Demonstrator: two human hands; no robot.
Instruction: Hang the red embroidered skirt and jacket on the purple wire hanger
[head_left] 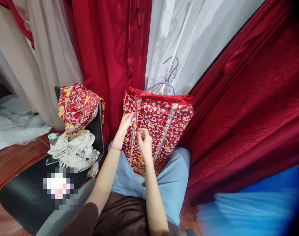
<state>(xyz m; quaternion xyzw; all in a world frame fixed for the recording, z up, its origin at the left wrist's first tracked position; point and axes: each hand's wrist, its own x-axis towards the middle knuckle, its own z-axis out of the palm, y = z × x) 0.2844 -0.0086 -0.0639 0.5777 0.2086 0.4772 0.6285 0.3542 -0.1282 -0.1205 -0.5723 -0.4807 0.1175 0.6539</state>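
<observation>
A red garment with silver and gold embroidery [155,114], maybe a skirt, hangs in front of my lap from a purple wire hanger [167,80]. Plain red cloth edges its top. From that edge a narrow red fabric tie [136,106] runs down over the embroidery near the left side. My left hand [126,124] is closed at the tie, fingertips pinched against it, though the exact grip is partly hidden. Slightly lower, my right hand [144,140] pinches the tie's lower part between thumb and fingers. The garment's lower end drops between my knees.
To the left, a black chair [24,193] carries another red embroidered cloth [78,106], a white dotted cloth [83,149] and a phone-like object [52,160]. Red curtains [107,49] and white drapes [169,26] hang ahead. Blue tulle [247,209] lies at lower right.
</observation>
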